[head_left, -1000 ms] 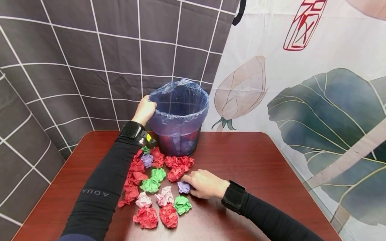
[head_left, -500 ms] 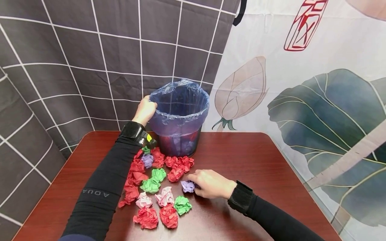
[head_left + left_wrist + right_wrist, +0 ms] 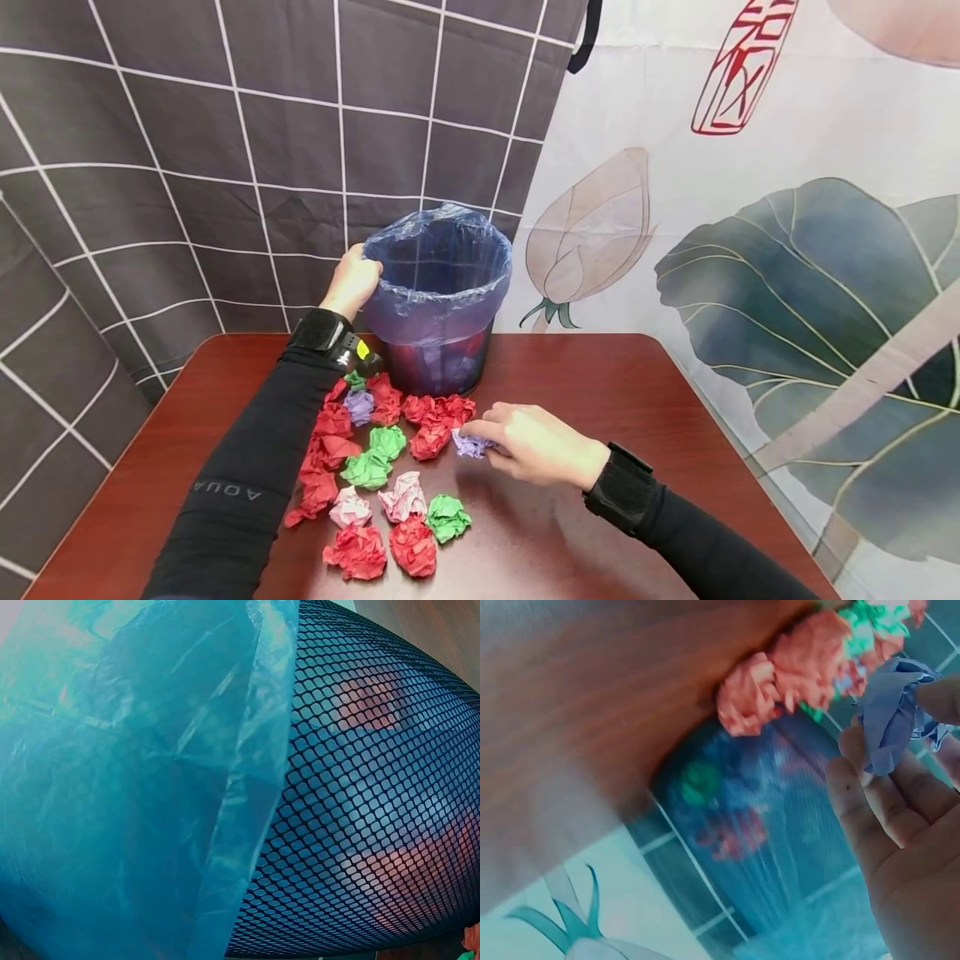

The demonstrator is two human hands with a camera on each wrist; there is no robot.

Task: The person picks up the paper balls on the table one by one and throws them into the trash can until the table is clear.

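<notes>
- Right hand (image 3: 536,444): we see it pinching 1 purple paper ball (image 3: 470,443) between thumb and fingers. The ball is just beside the red cluster (image 3: 435,421), on the near side of the bin (image 3: 442,375).
- Left hand (image 3: 352,282): we see it gripping the bin at the left of its rim, over the blue liner (image 3: 442,321) (some fingers are hidden from us).
- Hazard 1: we judge that a light pinch could drop the purple paper ball, as crumpled paper likely meets the fingers only at its folds.
- Hazard 2: we judge that a low sweep of the right hand could knock the red cluster and scatter it.
- Hazard 3: we judge that a pull by the left hand could tilt the bin or drag the blue liner off its rim.
- Container: 1 mesh bin stands on the table (image 3: 600,417), its liner folded outward over the rim. Through the wall we make out red and green crumpled paper low inside; we cannot count the pieces.
- Outside the container: we find 2 touching green balls (image 3: 367,468), 2 pink balls (image 3: 403,497), 2 red balls (image 3: 413,546) at the near side, and more red paper (image 3: 330,450) beside the left forearm.
</notes>
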